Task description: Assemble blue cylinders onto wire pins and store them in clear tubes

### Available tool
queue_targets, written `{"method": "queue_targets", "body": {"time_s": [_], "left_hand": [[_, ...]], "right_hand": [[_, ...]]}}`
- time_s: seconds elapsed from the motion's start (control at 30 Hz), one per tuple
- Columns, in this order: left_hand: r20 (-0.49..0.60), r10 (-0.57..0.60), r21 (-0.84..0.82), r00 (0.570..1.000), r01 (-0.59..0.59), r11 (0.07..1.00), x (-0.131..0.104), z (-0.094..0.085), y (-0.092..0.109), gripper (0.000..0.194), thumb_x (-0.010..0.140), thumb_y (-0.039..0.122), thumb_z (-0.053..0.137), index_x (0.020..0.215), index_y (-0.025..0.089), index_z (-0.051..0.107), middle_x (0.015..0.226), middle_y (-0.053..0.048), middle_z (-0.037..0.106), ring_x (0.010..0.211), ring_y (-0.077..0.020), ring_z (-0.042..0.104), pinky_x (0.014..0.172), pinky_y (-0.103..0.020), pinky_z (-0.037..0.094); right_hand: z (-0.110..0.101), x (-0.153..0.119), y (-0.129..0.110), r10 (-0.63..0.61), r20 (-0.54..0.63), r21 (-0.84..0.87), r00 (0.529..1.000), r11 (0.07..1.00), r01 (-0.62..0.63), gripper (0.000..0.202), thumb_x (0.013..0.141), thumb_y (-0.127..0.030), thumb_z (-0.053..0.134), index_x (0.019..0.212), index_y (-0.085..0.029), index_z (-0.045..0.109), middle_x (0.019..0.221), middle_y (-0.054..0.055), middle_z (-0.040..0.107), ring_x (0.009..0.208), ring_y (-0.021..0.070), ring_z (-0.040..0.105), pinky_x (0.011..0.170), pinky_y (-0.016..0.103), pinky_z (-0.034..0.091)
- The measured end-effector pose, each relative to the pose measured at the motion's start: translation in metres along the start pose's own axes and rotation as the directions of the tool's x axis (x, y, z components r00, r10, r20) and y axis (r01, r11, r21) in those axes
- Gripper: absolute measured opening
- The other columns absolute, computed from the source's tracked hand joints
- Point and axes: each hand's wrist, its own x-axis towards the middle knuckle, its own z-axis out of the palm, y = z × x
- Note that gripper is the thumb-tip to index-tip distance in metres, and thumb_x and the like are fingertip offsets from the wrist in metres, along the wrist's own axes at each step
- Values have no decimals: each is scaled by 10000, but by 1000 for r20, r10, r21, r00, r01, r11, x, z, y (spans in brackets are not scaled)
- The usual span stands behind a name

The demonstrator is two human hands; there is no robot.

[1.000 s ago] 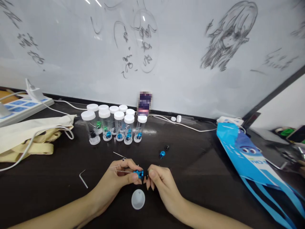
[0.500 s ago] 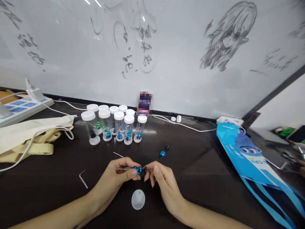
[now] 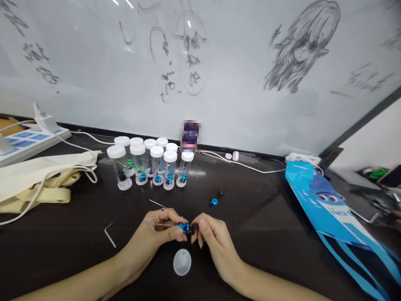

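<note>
Between thumb and fingers, my left hand (image 3: 158, 232) grips a small blue metal fitting (image 3: 182, 228) with thin straight wires running out leftward. A black knob (image 3: 193, 228) sticks out of its right end. The curled fingers of my right hand (image 3: 216, 240) are closed at that knob; the exact contact is partly hidden. Just below the hands stands a small translucent white cup (image 3: 182, 262) with a tiny piece inside. Behind my right hand lie another blue fitting (image 3: 214, 202) and a small black screw (image 3: 220, 194). A hex key (image 3: 110, 237) rests left of my left forearm.
Several clear tubes with white caps (image 3: 170, 156), holding blue, green or black parts, stand behind the hands. A phone (image 3: 190, 136) leans on the whiteboard (image 3: 232, 83). Cloth (image 3: 46, 175) and a power strip (image 3: 34, 140) lie left, a blue bag (image 3: 326, 200) right.
The blue fitting and both hands have shifted slightly right and down. The knob now shows a little more clearly at the right fingertips.
</note>
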Motion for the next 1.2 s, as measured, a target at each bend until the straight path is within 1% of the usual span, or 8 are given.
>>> {"method": "queue_targets", "body": {"time_s": [0.1,0.33,0.5,0.63,0.83,0.97,1.07,1.2], "left_hand": [[18,-2,12,1000,2,1000,0,0,-1,113,696,200,822,771,184,738,701,13,691,669,-131,630,658,-231,468],[-9,10,33,1000,-10,999,-2,-1,1,98,710,211,811,777,182,746,685,10,691,681,-132,619,687,-236,457],[-13,7,27,1000,-7,1000,-2,0,2,125,696,231,819,783,179,745,692,1,689,679,-146,619,681,-254,459],[-5,7,31,1000,-7,1000,0,0,2,106,701,223,813,769,177,745,686,2,687,682,-146,619,684,-253,460],[18,-16,30,1000,16,999,-2,1,3,121,691,209,824,760,174,731,686,7,686,656,-133,620,649,-237,457],[29,-19,43,999,17,999,-3,2,3,122,689,211,825,759,172,733,690,2,690,657,-135,620,655,-238,459],[0,-8,29,1000,8,1000,-2,2,3,108,698,212,817,765,178,739,682,5,689,660,-136,619,665,-238,462],[-52,1,11,999,0,1000,-1,1,3,83,723,212,795,781,178,748,677,4,689,673,-131,611,697,-237,462]], "right_hand": [[-1,0,0,5,20,-60,1000,998,-4,449,1011,-415,419,662,-166,555,600,-20,520,576,111,504,580,231,370],[0,0,2,28,-45,-25,999,999,-29,180,911,-350,618,841,-188,584,681,-38,530,595,114,475,575,235,374],[1,1,3,34,-16,-29,999,999,-34,228,928,-331,584,754,-188,553,661,-39,526,595,115,465,571,238,366],[1,1,3,17,-46,-57,999,998,-20,191,896,-309,633,766,-189,562,688,-35,544,610,117,476,588,235,373],[1,0,6,2,47,-76,999,997,1,451,1002,-432,428,663,-170,570,600,-14,561,562,113,518,561,227,377],[0,0,5,-12,56,-55,998,998,15,554,1016,-476,358,606,-165,561,564,-7,554,534,110,521,552,227,383],[1,0,3,-3,26,-20,1000,1000,3,501,1017,-478,350,701,-167,582,599,-10,544,543,113,505,551,232,380],[1,-1,1,34,-7,-7,999,999,-34,304,991,-440,457,897,-179,581,684,-22,543,572,107,481,559,224,382]]}}
